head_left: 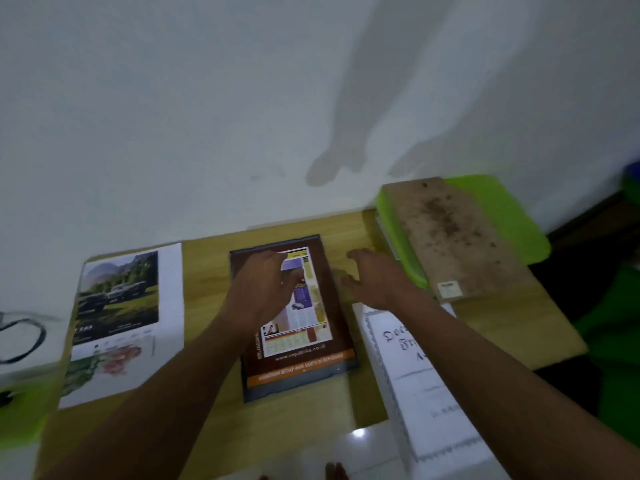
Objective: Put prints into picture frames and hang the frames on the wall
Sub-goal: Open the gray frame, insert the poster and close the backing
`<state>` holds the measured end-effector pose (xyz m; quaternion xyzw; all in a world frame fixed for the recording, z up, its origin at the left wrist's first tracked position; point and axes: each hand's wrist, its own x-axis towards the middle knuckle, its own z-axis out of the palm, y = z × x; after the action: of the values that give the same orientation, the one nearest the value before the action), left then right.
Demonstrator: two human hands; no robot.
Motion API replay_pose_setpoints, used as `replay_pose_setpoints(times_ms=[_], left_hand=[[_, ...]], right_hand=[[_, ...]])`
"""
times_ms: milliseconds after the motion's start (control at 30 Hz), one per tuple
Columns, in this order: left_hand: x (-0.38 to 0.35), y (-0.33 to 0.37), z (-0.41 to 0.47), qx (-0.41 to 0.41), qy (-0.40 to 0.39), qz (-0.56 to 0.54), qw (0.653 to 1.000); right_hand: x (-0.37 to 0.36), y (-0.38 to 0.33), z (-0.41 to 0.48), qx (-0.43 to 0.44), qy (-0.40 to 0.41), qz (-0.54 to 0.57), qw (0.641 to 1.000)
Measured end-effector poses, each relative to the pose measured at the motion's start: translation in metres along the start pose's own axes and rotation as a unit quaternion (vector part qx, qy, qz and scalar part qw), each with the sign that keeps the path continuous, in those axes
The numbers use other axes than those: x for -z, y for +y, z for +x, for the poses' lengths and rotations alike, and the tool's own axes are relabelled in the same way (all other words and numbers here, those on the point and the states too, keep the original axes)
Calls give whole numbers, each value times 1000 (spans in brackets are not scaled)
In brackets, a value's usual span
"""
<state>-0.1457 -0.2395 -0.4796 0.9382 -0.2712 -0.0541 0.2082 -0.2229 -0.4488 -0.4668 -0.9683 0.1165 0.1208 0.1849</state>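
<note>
Left hand lies flat, fingers curled, on a glossy brown print seated in a dark rectangular frame at the centre of the wooden table. Right hand hovers spread just beside the frame. A stained backing board rests on a green tray.

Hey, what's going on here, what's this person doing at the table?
A person is working at a low wooden table against a white wall. The left hand presses on a brown print lying in a dark picture frame. The right hand hovers open just right of it. A landscape print lies to the left, a backing board to the right. Nothing hangs on the wall yet.
</note>
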Motion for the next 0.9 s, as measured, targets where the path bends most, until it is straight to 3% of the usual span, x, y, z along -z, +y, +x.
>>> replay_pose_setpoints(times_ms=[167, 433, 700, 900], left_hand=[[12, 68, 26, -62, -13, -33, 997], [-24, 169, 74, -72, -54, -30, 995], [-102, 236, 110, 33, -67, -45, 996], [-137, 250, 110, 133, -15, -74, 988]], right_hand=[[60, 45, -24, -71, 44, 2, 996], [110, 160, -33, -123, 67, 16, 990], [103, 275, -3, -147, 12, 17, 989], [88, 304, 11, -149, 26, 56, 987]])
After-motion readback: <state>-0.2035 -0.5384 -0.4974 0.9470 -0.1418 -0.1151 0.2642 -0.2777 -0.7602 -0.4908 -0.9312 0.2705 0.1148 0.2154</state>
